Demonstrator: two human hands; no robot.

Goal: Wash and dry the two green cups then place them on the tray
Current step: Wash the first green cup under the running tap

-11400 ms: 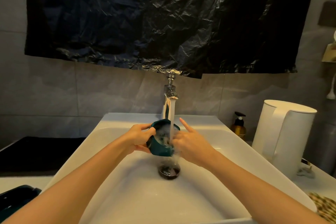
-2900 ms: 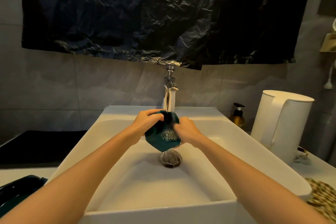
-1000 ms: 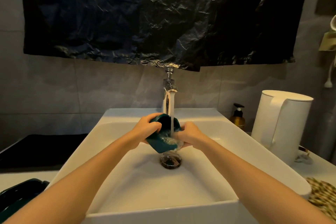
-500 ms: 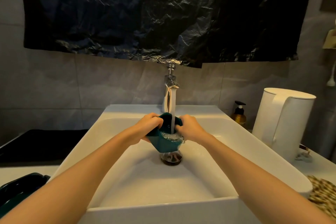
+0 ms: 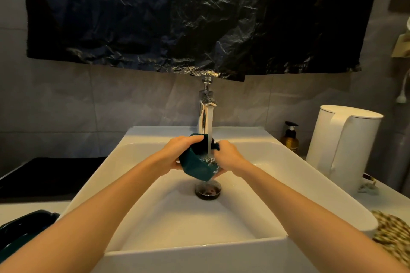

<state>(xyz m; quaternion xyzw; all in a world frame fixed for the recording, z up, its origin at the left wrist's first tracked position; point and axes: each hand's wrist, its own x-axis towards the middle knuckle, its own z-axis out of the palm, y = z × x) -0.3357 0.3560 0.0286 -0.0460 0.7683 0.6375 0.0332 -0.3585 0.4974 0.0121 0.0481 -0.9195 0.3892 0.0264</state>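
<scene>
Nearest, well back and left of the fingers, a dark rimmed thing [image 5: 24, 226] sits on the counter [image 5: 33, 206]; it may be the tray, but I cannot tell. A woven mat [image 5: 395, 232] lies well back to their right.

Inside the sink [image 5: 199, 248], the left hand [image 5: 179, 153] grips the green cup [image 5: 195, 167], its fingers [image 5: 193, 138] curled over the rim. The right hand [image 5: 229, 155] clasps the opposite side. The cup is held tilted so that the stream strikes it between the hands, likely letting water spill straight into the drain [image 5: 208, 190] below the fingers.

I judge this to be rinsing, with drying not yet done. Only one cup is clearly visible.

Just beyond the fingers rises the tap [image 5: 207, 115]. Farther right stand a soap bottle [image 5: 290, 137] and a white kettle [image 5: 343, 146].
</scene>
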